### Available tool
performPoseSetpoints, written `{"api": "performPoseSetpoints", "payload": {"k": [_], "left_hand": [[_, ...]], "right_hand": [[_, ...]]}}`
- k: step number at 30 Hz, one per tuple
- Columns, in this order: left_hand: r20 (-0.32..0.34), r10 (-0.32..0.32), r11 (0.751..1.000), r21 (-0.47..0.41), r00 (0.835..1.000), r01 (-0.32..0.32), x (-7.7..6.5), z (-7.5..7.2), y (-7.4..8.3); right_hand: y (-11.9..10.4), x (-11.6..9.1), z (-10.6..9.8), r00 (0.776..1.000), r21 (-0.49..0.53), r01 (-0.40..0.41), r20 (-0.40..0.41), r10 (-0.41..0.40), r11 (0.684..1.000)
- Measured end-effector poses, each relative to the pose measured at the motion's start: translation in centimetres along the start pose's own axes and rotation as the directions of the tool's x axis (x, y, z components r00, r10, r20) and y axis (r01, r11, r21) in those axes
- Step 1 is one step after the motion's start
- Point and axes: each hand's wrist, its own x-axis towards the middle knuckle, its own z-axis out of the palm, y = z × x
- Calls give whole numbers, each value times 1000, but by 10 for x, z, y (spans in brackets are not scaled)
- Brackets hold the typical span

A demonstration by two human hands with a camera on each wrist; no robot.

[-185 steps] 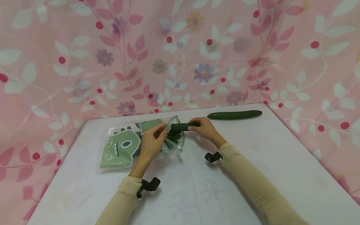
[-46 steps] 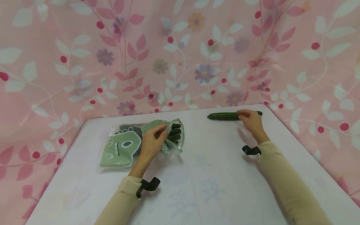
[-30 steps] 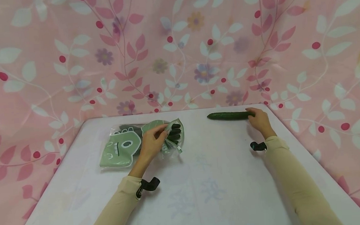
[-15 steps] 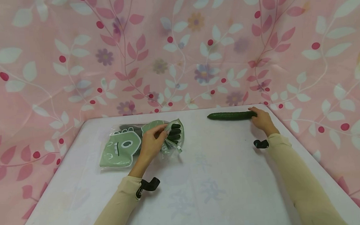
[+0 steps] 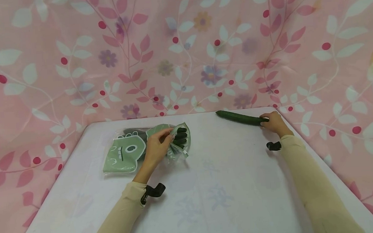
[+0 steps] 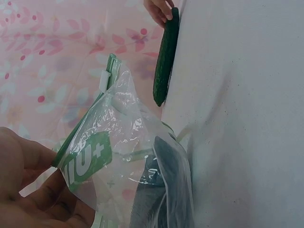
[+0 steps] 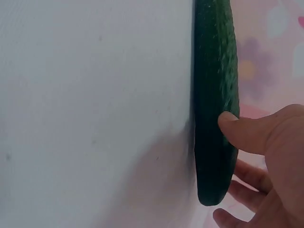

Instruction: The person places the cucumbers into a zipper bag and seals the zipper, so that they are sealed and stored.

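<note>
At the back right of the table, my right hand (image 5: 273,123) pinches the near end of a long green cucumber (image 5: 240,117) between thumb and fingers. The cucumber (image 7: 213,95) slants, its far tip pointing to the back left. On the left, my left hand (image 5: 157,146) pinches the edge of the open mouth of a clear zip bag (image 5: 125,156) printed with a green cartoon monster. Several cucumbers (image 5: 180,136) lie inside, their ends showing at the mouth. A white slider (image 6: 105,80) sits on the green zip strip in the left wrist view.
A white cloth covers the table (image 5: 216,199), whose back edge runs close behind the cucumber. Behind it hangs a pink curtain (image 5: 183,53) with leaves and flowers. Black wrist cameras (image 5: 156,190) are strapped at both cuffs.
My right hand left the bag, moved right along the lone cucumber and took its right end. The cucumber has turned, its left tip swinging toward the back. The left hand stayed at the bag mouth.
</note>
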Motion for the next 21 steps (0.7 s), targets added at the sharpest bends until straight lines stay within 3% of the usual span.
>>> {"api": "performPoseSetpoints", "payload": {"k": [6,9,15,21], "left_hand": [[4,5,1000,3,1000,-5,0,-1,0],[-2,1,1000,8,1000,-1,-1,-2,1],[1,-13,1000,8,1000,13,0,-1,-1],[0,-18,1000,12,1000,18,1,-2,-3]], "right_hand": [[11,-7,-1,990,122,-111,96,100,986],[17,-11,3,985,167,-159,95,144,973],[21,-23,16,987,212,-148,-26,156,966],[17,-29,30,970,311,-176,-108,219,934]]}}
